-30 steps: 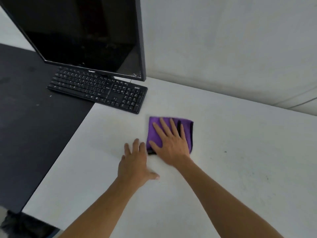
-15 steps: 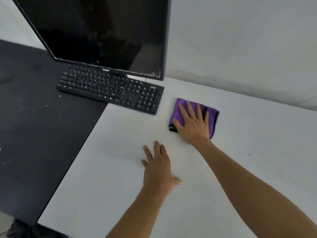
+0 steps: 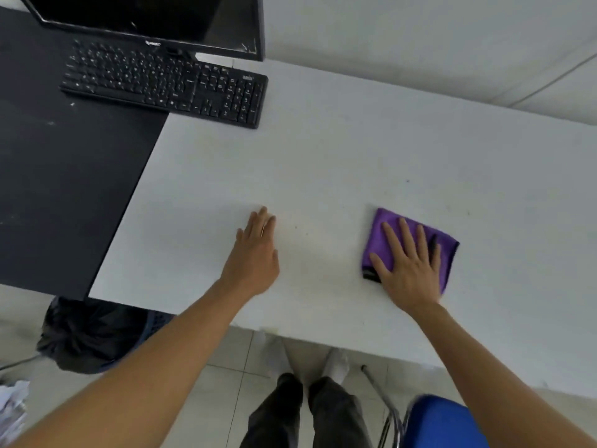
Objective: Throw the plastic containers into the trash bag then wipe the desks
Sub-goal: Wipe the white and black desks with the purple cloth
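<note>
Wiping cloth farther from keyboard

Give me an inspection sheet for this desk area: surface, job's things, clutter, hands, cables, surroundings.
Surface: white desk with faint specks, joined on its left by a black desk.
Job's things: purple cloth lying flat on the white desk; black trash bag below the desks' near edge; plastic containers, nothing seen.
Clutter: keyboard across the seam between both desks, monitor behind it.
Hands: left hand flat on the white desk, holding nothing; right hand pressing flat on the cloth.
Cables: nothing seen.
Surroundings: blue chair at lower right; crumpled paper at lower left.
</note>
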